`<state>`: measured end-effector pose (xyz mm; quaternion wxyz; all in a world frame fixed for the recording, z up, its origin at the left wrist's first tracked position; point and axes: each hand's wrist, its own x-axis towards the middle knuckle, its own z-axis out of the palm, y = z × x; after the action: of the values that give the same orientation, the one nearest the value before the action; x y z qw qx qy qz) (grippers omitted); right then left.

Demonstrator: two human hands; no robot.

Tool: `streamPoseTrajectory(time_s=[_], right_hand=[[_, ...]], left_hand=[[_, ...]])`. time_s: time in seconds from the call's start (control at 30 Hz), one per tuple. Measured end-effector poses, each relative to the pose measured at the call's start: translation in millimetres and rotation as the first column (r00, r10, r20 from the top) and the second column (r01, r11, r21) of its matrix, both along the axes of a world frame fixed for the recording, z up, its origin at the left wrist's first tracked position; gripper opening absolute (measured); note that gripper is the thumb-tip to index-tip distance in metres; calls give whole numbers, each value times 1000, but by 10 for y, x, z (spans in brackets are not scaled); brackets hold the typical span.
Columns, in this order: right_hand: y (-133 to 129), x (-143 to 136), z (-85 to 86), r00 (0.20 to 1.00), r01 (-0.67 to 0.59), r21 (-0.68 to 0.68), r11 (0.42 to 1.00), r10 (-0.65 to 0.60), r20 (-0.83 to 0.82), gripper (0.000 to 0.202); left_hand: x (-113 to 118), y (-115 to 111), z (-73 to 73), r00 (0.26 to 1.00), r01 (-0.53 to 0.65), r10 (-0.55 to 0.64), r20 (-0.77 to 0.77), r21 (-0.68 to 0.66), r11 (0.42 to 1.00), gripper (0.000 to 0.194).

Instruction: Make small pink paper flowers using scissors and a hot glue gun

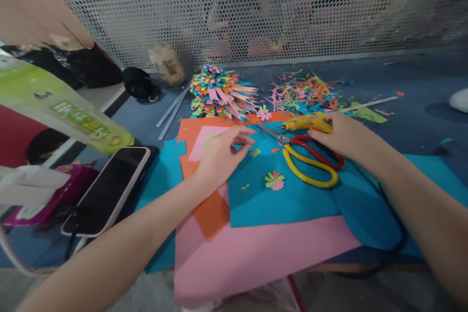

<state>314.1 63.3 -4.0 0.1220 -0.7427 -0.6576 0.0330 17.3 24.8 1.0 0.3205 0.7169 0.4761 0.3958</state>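
My right hand [347, 134] is closed around a yellow glue gun [305, 122], whose nozzle points left. Just below it lie open-bladed scissors [281, 140] with one red and one yellow handle. My left hand [224, 152] hovers over the coloured sheets, fingers loosely curved and a little apart, with nothing visible in them. A small flower of green, orange and pink paper [274, 181] rests on the blue sheet [285, 209]. Beyond the hands stands a cone of layered multicoloured paper fringe [217, 92], with a pink paper flower [263, 113] at its lower right.
Paper shreds [307, 92] are heaped at the back, near a clear glue stick [376, 103]. To the left are a phone [109, 190], a green bottle [73, 107] and tweezers [171, 112]. A perforated metal panel [146, 9] closes off the rear. Pink paper [256, 263] overhangs the front edge.
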Motion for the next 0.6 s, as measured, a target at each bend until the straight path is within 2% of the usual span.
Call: streamPoseTrajectory(time_s=[0.07, 0.2, 0.4, 0.5, 0.6], right_hand=[[-17, -27, 46, 1000, 23, -21, 1000, -23, -10, 46], [-80, -108, 145, 997, 31, 24, 999, -30, -72, 39], [-126, -192, 217, 965, 27, 203, 979, 27, -259, 37], [-107, -182, 220, 961, 10, 156, 988, 34, -276, 36], [-97, -147, 208, 961, -70, 147, 987, 106, -257, 34]], left_hand=[[7, 7, 9, 999, 0, 1, 40, -30, 1000, 27], [9, 30, 4, 993, 9, 4, 117, -110, 994, 35], [14, 40, 26, 972, 54, 8, 234, -259, 964, 34], [20, 44, 32, 958, 61, 27, 286, -292, 954, 35], [23, 54, 20, 939, 62, 51, 339, -313, 948, 45]])
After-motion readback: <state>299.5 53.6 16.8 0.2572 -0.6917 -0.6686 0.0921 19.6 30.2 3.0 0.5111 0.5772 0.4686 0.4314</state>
